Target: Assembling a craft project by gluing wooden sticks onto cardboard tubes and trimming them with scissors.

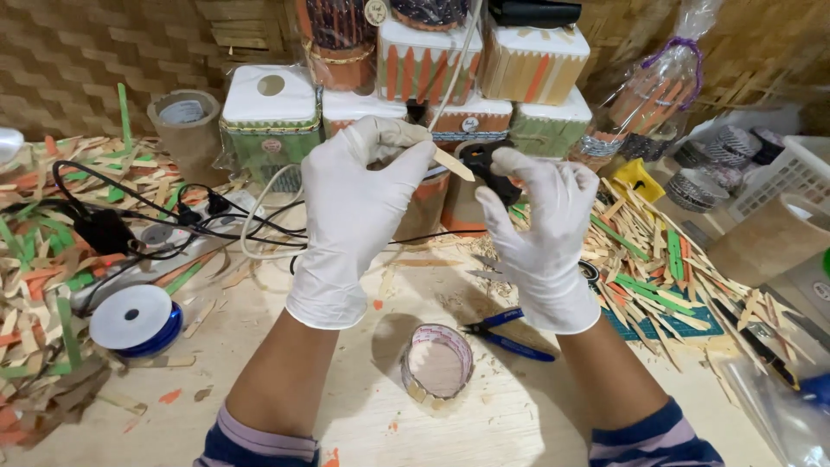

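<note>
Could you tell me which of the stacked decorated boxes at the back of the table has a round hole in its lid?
It is the green-sided box at the left end of the stack, beyond the left hand. Its white lid has a round hole; the other boxes' lids show none.

A small ring-shaped container (437, 363) is standing on the worktop (363, 424) at the near centre, with pliers (510, 335) lying just to its right. A ribbon spool (137, 320) is sitting at the near left, with tangled cables (147, 220) lying beyond it. Loose wooden sticks (657, 268) are lying piled on the right, and stacked boxes (450, 78) are standing along the far edge.
</note>
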